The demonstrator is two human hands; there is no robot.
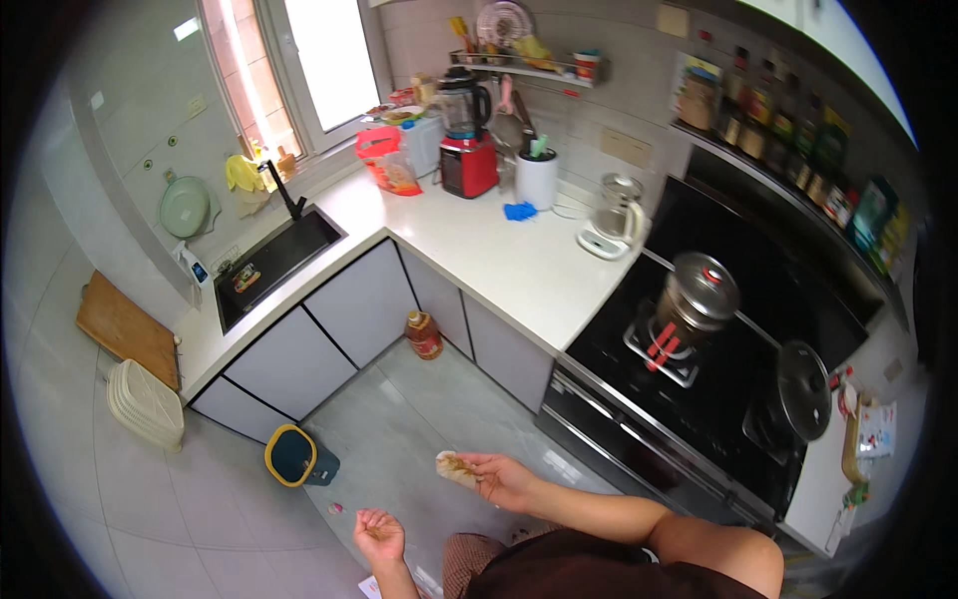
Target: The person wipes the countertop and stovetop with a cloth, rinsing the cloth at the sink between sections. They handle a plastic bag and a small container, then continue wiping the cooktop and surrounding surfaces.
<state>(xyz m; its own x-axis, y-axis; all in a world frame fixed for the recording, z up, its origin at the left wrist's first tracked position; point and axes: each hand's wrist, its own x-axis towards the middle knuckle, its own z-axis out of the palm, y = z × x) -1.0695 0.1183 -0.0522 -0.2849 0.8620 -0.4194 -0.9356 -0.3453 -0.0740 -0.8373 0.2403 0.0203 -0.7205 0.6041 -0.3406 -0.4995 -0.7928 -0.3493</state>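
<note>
My right hand (pixel 506 479) grips a pale piece of food (pixel 456 467), browned along its surface, between thumb and fingers above the floor. My left hand (pixel 379 534) is lower and to the left, palm turned up with the fingers curled. A brownish patch shows in that palm, too small to make out. Apart from each other, both hands are in front of my body. Nearest to the left hand is a dark teal trash bin (pixel 323 466) with a yellow rim, standing on the floor.
A lidded pot (pixel 700 296) stands on the black gas stove (pixel 599 341), with a dark pan lid (pixel 803 391) at its right. The white counter (pixel 479 251) carries a red blender (pixel 468 161) and a glass kettle (pixel 615 224). An oil bottle (pixel 424 337) stands in the floor corner.
</note>
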